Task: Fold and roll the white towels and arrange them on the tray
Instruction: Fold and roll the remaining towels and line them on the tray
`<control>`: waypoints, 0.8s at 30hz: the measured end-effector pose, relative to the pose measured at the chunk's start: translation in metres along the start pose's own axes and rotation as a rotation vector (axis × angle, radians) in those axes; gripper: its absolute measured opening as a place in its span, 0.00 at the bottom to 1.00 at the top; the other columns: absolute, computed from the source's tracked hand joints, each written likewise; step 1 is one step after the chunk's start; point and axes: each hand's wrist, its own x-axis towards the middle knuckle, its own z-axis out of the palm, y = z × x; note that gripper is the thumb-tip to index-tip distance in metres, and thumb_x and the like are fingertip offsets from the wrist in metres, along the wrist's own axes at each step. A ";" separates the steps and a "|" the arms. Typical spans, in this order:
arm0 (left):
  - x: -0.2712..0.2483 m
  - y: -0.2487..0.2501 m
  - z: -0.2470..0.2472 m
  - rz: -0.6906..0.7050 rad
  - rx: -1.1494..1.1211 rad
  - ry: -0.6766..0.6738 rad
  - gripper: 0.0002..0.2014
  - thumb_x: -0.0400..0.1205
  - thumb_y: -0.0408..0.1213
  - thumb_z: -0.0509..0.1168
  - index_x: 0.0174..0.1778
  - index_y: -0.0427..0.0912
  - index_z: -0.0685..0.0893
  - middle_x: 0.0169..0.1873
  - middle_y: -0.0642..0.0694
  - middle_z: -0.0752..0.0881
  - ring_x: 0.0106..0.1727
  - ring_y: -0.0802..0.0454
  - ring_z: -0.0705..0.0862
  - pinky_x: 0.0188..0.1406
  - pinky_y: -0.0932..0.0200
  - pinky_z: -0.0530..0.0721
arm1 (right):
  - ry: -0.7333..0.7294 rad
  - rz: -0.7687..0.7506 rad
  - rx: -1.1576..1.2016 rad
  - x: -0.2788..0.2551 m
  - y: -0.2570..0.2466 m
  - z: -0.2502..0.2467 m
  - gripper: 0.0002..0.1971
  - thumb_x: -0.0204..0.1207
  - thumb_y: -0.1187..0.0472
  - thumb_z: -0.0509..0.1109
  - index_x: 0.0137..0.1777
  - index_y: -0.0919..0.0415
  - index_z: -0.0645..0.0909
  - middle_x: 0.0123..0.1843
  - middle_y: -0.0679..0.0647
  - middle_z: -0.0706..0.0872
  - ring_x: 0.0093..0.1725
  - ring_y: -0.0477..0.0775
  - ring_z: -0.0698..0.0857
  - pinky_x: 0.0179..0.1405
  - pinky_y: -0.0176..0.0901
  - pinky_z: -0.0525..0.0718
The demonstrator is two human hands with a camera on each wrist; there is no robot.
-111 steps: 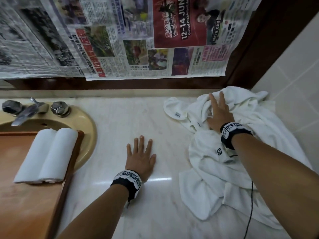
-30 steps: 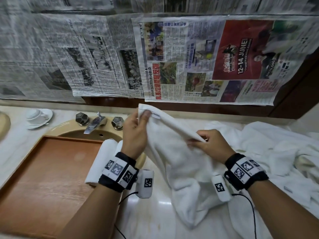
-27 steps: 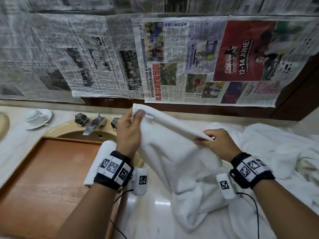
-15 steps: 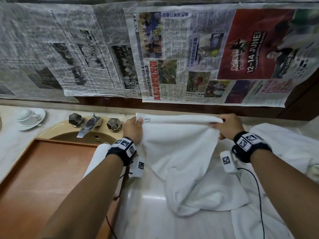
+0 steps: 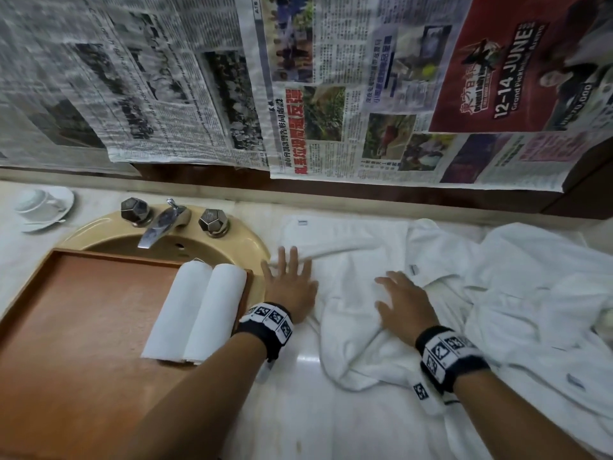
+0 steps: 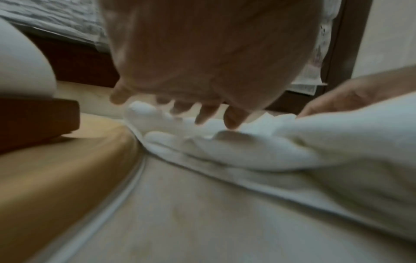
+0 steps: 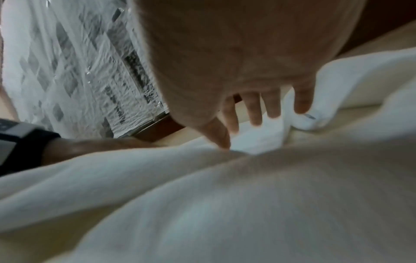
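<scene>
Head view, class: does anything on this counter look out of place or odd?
Yes. The wooden tray sits across the sink basin rather than on the counter, under the tap. Newspaper sheets hang over the wall behind. The towel pile is crumpled, unfolded.

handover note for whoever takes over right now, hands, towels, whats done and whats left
Left hand: open, flat at the left edge of the spread towel.
Right hand: open, resting on that towel's bunched middle.
Done: two rolled towels lie side by side on the wooden tray.
Left: smooth, fold and roll this towel, place it on the tray, then work through the towel pile at right.
</scene>
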 end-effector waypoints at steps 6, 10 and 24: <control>-0.055 0.000 -0.004 -0.155 -0.540 0.320 0.11 0.87 0.39 0.57 0.58 0.41 0.82 0.56 0.40 0.85 0.55 0.42 0.83 0.56 0.46 0.81 | 0.107 0.191 0.262 -0.060 -0.002 0.020 0.11 0.82 0.52 0.67 0.39 0.55 0.79 0.40 0.49 0.84 0.44 0.55 0.84 0.50 0.55 0.84; -0.065 0.003 0.026 -0.364 -0.772 -0.123 0.19 0.85 0.50 0.60 0.42 0.35 0.83 0.48 0.33 0.89 0.49 0.37 0.88 0.47 0.50 0.85 | 0.033 0.308 0.366 -0.069 -0.016 0.024 0.26 0.81 0.37 0.63 0.32 0.59 0.81 0.30 0.52 0.87 0.37 0.55 0.85 0.47 0.53 0.84; -0.060 0.052 0.027 -0.445 -1.471 0.272 0.09 0.84 0.40 0.59 0.39 0.44 0.76 0.44 0.42 0.85 0.52 0.37 0.84 0.53 0.47 0.80 | 0.280 0.292 0.798 -0.064 -0.055 0.025 0.09 0.85 0.57 0.62 0.46 0.62 0.73 0.41 0.55 0.82 0.45 0.58 0.81 0.43 0.48 0.76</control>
